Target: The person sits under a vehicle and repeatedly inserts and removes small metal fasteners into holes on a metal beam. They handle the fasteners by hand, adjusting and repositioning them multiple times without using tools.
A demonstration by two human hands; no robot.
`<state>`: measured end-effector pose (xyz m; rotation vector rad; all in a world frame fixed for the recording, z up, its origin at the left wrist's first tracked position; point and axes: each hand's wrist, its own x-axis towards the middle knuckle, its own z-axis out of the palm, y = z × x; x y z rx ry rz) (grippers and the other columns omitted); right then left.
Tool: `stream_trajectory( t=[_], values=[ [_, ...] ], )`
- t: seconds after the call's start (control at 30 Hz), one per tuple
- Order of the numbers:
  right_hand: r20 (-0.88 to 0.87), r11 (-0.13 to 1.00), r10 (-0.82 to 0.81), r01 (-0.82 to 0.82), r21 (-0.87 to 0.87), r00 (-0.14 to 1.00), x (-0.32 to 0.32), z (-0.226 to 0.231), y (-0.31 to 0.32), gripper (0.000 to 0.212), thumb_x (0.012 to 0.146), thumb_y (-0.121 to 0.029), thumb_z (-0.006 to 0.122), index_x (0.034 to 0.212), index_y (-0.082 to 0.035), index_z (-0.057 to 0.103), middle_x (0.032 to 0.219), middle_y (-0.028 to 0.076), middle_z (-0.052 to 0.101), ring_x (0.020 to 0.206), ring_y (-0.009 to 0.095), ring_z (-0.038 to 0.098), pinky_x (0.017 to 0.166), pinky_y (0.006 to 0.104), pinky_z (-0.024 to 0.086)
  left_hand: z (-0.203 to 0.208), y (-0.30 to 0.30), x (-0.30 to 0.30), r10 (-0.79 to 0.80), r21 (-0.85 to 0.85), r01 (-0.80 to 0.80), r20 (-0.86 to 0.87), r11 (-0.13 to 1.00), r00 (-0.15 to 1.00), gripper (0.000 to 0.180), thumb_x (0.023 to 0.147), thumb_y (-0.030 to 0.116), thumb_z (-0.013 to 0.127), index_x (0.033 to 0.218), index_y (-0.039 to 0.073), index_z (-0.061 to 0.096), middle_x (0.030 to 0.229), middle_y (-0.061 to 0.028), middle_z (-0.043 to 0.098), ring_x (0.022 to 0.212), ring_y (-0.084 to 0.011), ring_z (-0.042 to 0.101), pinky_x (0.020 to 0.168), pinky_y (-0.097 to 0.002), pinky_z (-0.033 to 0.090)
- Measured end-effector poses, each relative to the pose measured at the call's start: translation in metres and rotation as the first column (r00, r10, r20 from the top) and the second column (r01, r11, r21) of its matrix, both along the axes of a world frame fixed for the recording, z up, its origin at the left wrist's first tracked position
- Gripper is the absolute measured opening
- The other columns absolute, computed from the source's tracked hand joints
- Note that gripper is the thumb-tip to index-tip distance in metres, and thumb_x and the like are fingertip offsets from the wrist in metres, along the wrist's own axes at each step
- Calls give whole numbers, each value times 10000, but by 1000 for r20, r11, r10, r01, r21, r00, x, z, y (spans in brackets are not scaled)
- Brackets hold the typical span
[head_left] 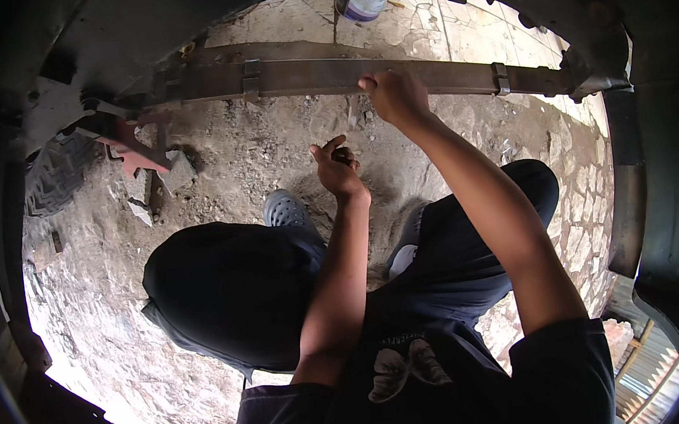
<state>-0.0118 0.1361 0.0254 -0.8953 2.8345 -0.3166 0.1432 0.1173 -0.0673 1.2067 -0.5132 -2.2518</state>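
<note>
A long brown steel leaf spring (303, 76) with metal clamp bands (252, 81) runs across the far side, from left to right. My right hand (398, 98) is at its near face, right of the middle, fingers curled in and thumb pointing left. Whatever lies inside those fingers, if anything, is hidden. Lower and to the left, my left hand (337, 170) hovers over the dirt, apart from the spring. Its thumb and forefinger stand apart while the other fingers bend loosely; nothing shows in it.
At the left, a red metal stand (134, 148) sits by broken concrete blocks (178, 171) and a treaded tyre (61, 173). A paint can (365, 1) stands beyond the spring. Dark vehicle body parts (628, 187) frame both sides. My shoes (287, 210) rest on rough, stony ground.
</note>
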Motion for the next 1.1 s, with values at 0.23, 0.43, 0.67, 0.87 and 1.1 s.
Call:
stream_trajectory(
  t=[0.23,0.43,0.67,0.87,1.1],
  values=[
    [-1,999,49,-49,-1,999,4,-6,9,320,998,-461,571,1088,-222,763,1044,151,738,949,382,707,820,517,555,4,-2,0,0,-13,1,10,1000,1000,683,1093,562,241,1089,9,642,700,11,443,579,-102,357,582,-278,335],
    [6,1000,25,-25,-15,1000,-9,-4,4,345,997,-451,574,1057,-171,766,1016,167,740,951,406,705,843,520,552,4,3,-4,-23,-22,23,-7,999,1000,680,1092,565,247,1089,11,642,693,12,427,577,-103,351,582,-287,334],
    [6,996,31,-31,78,999,-29,-7,-4,368,990,-445,590,1019,-120,762,1021,191,736,971,420,701,847,506,559,3,3,-2,-33,-29,33,15,999,999,676,1091,565,256,1097,13,645,693,11,435,566,-105,352,579,-280,331],
    [156,907,337,-365,210,929,7,-2,42,377,994,-433,598,1030,-89,749,930,201,722,920,381,708,817,497,549,-10,-5,0,20,-48,-18,38,999,999,675,1093,556,259,1067,13,659,681,10,446,567,-106,372,564,-276,331],
    [410,990,140,-120,-75,901,11,30,63,343,1013,-377,582,1105,-85,735,1019,204,725,1018,418,671,872,491,513,-10,-3,-2,-6,-61,10,72,998,997,581,1102,466,335,1014,13,688,663,6,475,563,-105,403,538,-279,336]
  ],
)
